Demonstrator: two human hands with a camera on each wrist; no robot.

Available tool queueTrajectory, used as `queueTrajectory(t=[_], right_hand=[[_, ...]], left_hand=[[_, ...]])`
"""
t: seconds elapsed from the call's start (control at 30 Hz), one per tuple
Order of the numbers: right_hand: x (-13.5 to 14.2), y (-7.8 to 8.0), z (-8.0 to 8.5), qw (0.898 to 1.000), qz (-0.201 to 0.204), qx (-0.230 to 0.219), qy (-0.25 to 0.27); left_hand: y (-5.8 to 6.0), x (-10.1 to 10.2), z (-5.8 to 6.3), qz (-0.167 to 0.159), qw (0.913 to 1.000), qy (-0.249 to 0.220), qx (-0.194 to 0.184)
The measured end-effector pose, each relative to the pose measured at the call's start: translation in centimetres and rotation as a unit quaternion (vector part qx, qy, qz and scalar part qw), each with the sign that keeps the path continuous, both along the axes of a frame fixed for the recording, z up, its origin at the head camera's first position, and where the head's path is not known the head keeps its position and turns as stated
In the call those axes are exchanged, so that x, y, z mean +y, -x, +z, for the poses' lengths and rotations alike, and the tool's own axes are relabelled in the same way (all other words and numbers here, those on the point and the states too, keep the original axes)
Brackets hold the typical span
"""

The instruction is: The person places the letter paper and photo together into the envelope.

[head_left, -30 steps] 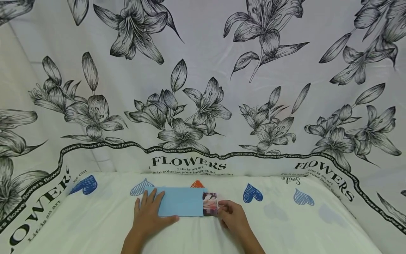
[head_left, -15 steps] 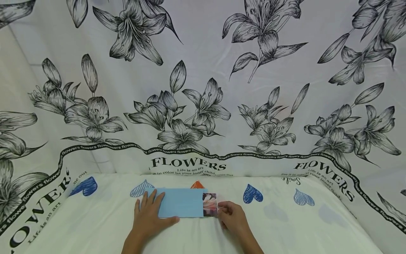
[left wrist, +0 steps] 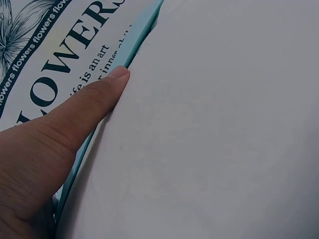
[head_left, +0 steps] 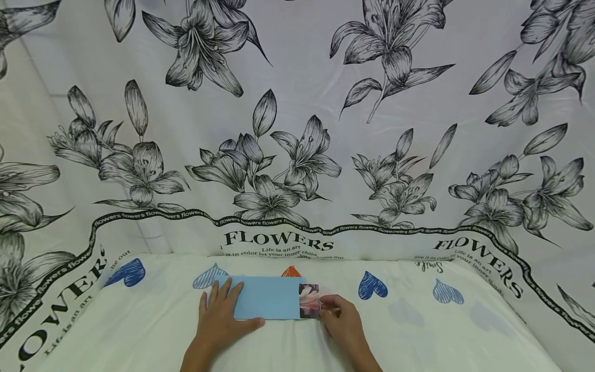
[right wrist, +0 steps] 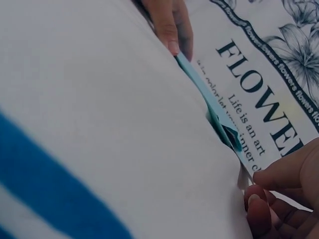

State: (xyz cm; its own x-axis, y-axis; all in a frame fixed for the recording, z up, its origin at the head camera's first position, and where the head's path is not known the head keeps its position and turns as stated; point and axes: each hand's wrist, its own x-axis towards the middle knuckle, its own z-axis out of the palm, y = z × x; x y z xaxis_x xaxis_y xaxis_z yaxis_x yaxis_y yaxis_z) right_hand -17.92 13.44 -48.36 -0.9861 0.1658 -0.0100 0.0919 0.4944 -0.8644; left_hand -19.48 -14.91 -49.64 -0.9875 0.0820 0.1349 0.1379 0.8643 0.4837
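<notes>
A light blue paper envelope (head_left: 269, 298) lies flat on the white bedding, its long side running left to right. Out of its right end sticks a card with a pink flower picture (head_left: 309, 300); the rest of that card is hidden inside. My left hand (head_left: 223, 315) presses on the envelope's left part with fingers spread, the thumb along the near edge. At the card's right edge, my right hand (head_left: 343, 318) pinches it between thumb and curled fingers. In the left wrist view the thumb (left wrist: 84, 109) touches the envelope's edge (left wrist: 142, 32). The right wrist view shows the envelope (right wrist: 212, 104) edge-on.
White bedding (head_left: 418, 336) printed with blue hearts (head_left: 373, 285) and an orange heart (head_left: 291, 272) spreads under the hands. Behind it hangs a white curtain (head_left: 316, 77) with black lily drawings and "FLOWERS" lettering.
Hands, envelope and card keep almost the same places relative to one another. The whole head view has shifted slightly.
</notes>
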Motion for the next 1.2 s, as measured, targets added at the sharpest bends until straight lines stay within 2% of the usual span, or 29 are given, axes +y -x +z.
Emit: queueTrajectory(t=[0.43,0.77,0.97,1.2], right_hand=[[-0.18,-0.21,-0.33,1.0,0.01,0.024,-0.006],[-0.4,-0.53,0.22,0.999,0.017,0.031,-0.016],[-0.37,-0.25,-0.21,0.998,0.018,0.042,-0.031],[-0.67,-0.38,-0.45,0.999,0.009,0.03,-0.028]], left_hand=[[0.06,-0.02,-0.04,0.0,1.0,0.003,0.0],[-0.02,0.03,0.14,-0.002,1.0,-0.007,0.001],[0.08,0.03,0.11,-0.001,0.9999,-0.009,0.013],[-0.04,-0.07,-0.06,0.0,0.9999,-0.011,0.012]])
